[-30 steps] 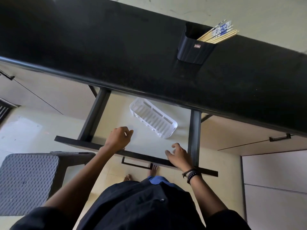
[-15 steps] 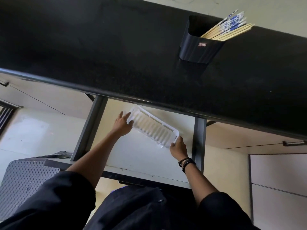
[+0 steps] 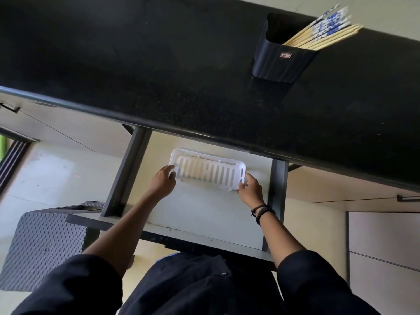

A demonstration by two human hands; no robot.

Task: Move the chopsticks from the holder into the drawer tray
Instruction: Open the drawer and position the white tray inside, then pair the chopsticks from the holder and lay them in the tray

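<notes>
A white slotted tray (image 3: 208, 170) lies in the open drawer (image 3: 204, 214) under the black countertop (image 3: 159, 64). My left hand (image 3: 164, 181) grips the tray's left end and my right hand (image 3: 249, 190) grips its right end. The tray sits nearly parallel to the counter edge. On the countertop at the far right stands a black holder (image 3: 281, 62) with several chopsticks (image 3: 325, 32), some plain wood and some with blue-patterned tops, leaning to the right.
A grey perforated stool (image 3: 43, 248) stands at the lower left beside the drawer. Shut cabinet drawers with dark handles (image 3: 406, 197) lie to the right. The drawer's dark side rails (image 3: 127, 171) frame the tray.
Both hands left the drawer's front edge, reached in and took hold of the tray's ends. The tray has turned from a diagonal to lie about level with the counter edge.
</notes>
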